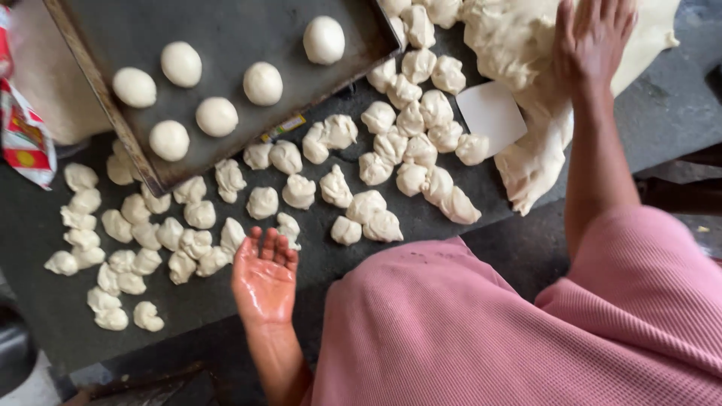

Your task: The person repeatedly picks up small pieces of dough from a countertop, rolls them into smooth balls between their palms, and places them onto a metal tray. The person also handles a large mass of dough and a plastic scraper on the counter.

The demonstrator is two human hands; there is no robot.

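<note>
Torn dough pieces point(197, 242), just off the fingertips of the open left hand point(264, 280) — pale cream-white, uniform. Left palm — glossy, reddish sheen. Rolled dough balls point(216, 116), beyond that hand on the baking tray point(241, 30) — smooth off-white; tray dark charcoal grey. Worktop point(45, 293) — matt black-grey. Large dough mass point(519, 45) under the right hand point(593, 34) — cream. Dough scraper point(492, 114), just beside that hand's wrist — plain white. Ribbed garment point(481, 331) — dusty pink. Packet point(22, 128), far from either hand — red, white, yellow print.
</note>
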